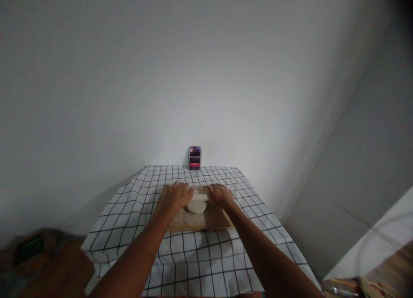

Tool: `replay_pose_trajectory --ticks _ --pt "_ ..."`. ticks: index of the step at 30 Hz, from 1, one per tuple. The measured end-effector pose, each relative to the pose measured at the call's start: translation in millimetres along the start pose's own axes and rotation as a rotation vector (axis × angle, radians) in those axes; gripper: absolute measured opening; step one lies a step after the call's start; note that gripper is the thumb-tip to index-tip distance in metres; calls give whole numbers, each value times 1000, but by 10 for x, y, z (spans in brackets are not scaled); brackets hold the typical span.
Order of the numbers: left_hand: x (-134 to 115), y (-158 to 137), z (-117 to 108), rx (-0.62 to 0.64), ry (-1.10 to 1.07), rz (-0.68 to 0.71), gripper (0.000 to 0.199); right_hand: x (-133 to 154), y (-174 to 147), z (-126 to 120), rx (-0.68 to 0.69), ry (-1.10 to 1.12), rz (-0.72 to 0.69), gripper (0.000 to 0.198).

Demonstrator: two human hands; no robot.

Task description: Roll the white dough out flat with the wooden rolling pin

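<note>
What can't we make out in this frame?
All in the head view:
- Rolling pin ends: covered by the left hand and right hand; grip underneath unclear.
- Dough's far part: hidden behind the pin.
- Picture on the small dark rectangle by the wall: pixelated.
- Items at lower right: blurred, cut off by the bottom edge.
- Brown object at lower left: dim, blurred.

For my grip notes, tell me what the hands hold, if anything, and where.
A pale rolling pin: the left hand is on its left end, the right hand on its right; whether either closes round it can't be told.
</note>
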State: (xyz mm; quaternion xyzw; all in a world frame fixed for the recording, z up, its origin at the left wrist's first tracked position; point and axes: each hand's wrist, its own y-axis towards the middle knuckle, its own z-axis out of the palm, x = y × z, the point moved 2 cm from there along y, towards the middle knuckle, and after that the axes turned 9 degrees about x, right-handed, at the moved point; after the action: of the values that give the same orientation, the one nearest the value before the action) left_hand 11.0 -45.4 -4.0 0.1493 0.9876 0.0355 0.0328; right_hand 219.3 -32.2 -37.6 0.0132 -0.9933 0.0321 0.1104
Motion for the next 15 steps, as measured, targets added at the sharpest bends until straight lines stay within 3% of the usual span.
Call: replay_pose_trajectory --ticks 5,15 --pt "-25 -138 117 -87 8 9 40 56 -294 -5 -57 16 28 46" --pt "-16 -460 198 -163 -5 122 44 190 -717 -4 -92 -44 -65 44"
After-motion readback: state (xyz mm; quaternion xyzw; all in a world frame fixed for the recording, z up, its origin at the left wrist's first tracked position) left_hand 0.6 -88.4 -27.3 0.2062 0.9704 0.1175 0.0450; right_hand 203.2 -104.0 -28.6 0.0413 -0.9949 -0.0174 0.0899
